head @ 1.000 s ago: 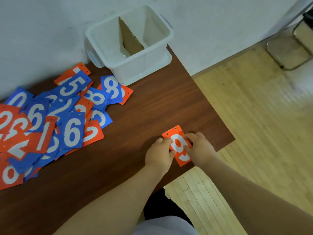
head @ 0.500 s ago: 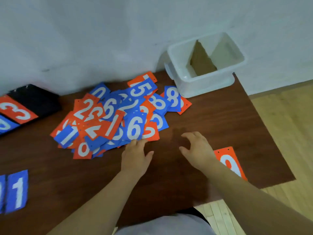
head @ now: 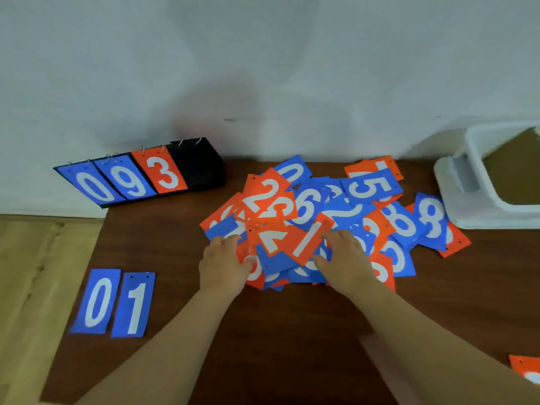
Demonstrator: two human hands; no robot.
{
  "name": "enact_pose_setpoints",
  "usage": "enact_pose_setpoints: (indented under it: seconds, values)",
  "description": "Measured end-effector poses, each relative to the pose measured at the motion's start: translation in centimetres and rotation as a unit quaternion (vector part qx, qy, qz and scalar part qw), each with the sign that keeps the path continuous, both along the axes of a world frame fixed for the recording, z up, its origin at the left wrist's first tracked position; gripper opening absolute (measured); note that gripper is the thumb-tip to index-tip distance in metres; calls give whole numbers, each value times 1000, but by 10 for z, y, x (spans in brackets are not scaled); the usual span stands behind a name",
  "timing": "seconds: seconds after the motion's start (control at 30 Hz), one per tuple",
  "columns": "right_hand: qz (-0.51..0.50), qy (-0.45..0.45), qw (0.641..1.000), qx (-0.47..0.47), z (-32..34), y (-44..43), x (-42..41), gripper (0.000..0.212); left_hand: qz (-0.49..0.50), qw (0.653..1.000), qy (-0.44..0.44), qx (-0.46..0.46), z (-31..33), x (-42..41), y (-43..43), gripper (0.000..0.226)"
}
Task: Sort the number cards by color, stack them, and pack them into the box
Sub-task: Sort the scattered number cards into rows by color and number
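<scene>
Many red and blue cards (head: 321,211) lie heaped on the worktop (head: 292,331) beside the box (head: 467,206); my left grip (head: 223,264) and right grip (head: 346,258) rest slack on top, holding nothing. Hasty raking could drag both colours together.

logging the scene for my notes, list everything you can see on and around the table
mixed pile of blue and orange-red number cards: one heap, count unclear, middle of table
blue 0 card: one, blue, flat at near left
blue 1 card: one, blue, beside the 0 card
black flip scoreboard: one, back left by the wall, showing blue 0, blue 9, orange-red 3
white plastic box: one, back right, brown cardboard divider inside
lone orange-red card: one, near right, cut off by frame
dark brown wooden table: one, under everything
left hand: on pile's near left edge
right hand: on pile's near side
</scene>
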State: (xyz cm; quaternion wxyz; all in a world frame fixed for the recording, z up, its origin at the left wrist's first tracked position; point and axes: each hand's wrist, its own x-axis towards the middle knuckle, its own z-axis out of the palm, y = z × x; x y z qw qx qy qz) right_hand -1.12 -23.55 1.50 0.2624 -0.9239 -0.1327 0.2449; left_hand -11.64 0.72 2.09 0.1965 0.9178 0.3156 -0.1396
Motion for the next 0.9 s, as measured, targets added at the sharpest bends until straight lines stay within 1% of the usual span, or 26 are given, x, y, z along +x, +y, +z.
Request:
enact_pose_setpoints:
  seconds: [0.1,0.2,0.33,0.4,0.5,0.6,0.7,0.77,0.9]
  values:
    - [8,-8,1000,-29,-5,35,17,59,25,999,20,-15,-4,12,29,69]
    - [-19,-19,998,-50,-8,63,39,60,18,999,24,-23,-11,30,49,68]
    - [-63,-45,994,-74,-16,85,72,62,-3,999,-8,-44,-23,64,58,65]
    - [-63,-56,993,-85,-22,91,88,64,-19,998,-30,-48,-29,84,57,62]
    - [-59,-73,987,-131,-28,95,111,73,-36,997,-53,-37,-39,114,54,62]
    - [-43,-65,984,-157,-35,89,131,82,-53,997,-55,-24,-50,137,51,63]
    - [-3,-69,985,-159,-43,78,141,87,-71,997,-38,2,-60,147,52,66]
    - [4,-70,986,-148,-46,72,145,86,-72,997,-37,17,-64,149,54,69]
    - [-11,-46,994,-98,-48,67,149,82,-49,998,-26,-6,-66,155,60,81]
